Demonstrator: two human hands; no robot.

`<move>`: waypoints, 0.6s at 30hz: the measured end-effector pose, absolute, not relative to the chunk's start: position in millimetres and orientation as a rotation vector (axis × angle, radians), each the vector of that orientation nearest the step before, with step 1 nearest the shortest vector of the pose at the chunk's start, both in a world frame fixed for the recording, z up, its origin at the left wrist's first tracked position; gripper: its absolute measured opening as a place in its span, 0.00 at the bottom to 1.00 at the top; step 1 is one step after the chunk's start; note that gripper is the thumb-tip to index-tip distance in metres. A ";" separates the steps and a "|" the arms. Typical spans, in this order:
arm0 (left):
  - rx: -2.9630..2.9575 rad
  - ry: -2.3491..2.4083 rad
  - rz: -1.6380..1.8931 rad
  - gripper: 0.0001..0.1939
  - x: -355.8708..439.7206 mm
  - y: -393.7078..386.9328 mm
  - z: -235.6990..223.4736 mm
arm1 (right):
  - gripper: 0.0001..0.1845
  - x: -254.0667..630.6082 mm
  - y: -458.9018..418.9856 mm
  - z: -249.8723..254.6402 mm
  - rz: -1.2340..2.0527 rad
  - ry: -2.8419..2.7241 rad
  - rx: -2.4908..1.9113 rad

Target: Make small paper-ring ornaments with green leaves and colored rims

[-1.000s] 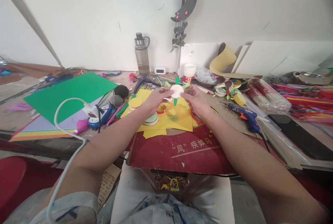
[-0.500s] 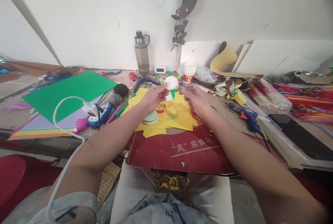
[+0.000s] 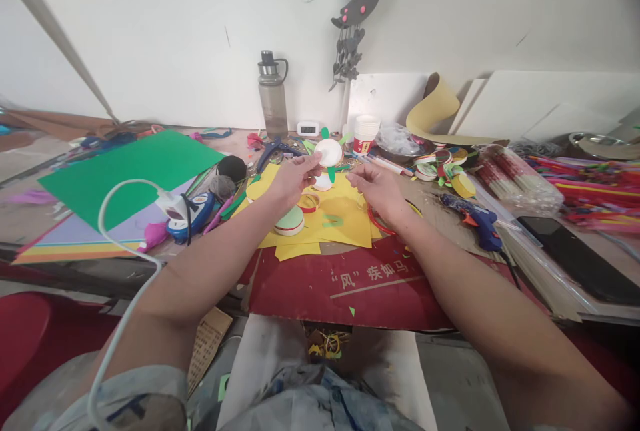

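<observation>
My left hand (image 3: 296,181) pinches the edge of a round white paper craft piece (image 3: 331,153) with green tabs sticking out round its rim. It is raised above the yellow paper sheets (image 3: 345,207). To its right, apart from it, my right hand (image 3: 380,185) has its thumb and fingertips pressed together; anything between them is too small to make out. Below the hands lie another white disc (image 3: 323,182), a ring of yellow and red paper strip (image 3: 309,203) and a round pale green piece with a white side (image 3: 289,222). A red hoop (image 3: 379,221) is partly under my right hand.
A blue glue gun (image 3: 473,221) and black phone (image 3: 580,259) lie right. Behind stand a water bottle (image 3: 273,97), small clock (image 3: 309,129) and paper cups (image 3: 365,134). A green sheet (image 3: 127,174) and a white cable (image 3: 103,217) with plug are left.
My right hand has moved slightly away from the white piece and its fingers have closed more. The white piece stays in my left hand. The view has shifted slightly.
</observation>
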State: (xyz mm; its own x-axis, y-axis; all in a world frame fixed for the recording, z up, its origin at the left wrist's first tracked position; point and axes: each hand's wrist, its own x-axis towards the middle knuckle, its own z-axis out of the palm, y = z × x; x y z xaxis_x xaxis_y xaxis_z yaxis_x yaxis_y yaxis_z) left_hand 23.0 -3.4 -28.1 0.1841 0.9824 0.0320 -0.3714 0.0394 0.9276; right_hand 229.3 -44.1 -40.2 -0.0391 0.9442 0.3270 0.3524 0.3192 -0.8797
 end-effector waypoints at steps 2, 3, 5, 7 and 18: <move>0.993 0.795 1.224 0.24 21.4 -0.8 -29.9 | 0.15 229.2 -44.7 -38.8 0.735 -1.606 -1.248; 0.980 0.793 1.218 0.24 20.9 -0.1 -30.4 | 0.14 229.0 -45.2 -38.0 0.724 -1.614 -1.261; 0.951 0.780 1.207 0.23 20.3 0.3 -30.6 | 0.13 229.1 -46.4 -36.7 0.655 -1.644 -1.271; 0.928 0.762 1.201 0.22 20.3 -0.5 -29.9 | 0.13 230.0 -47.0 -36.6 0.572 -1.666 -1.262; 0.982 0.831 1.234 0.16 21.4 0.3 -29.9 | 0.09 235.3 -39.4 -46.6 0.554 -1.731 -1.208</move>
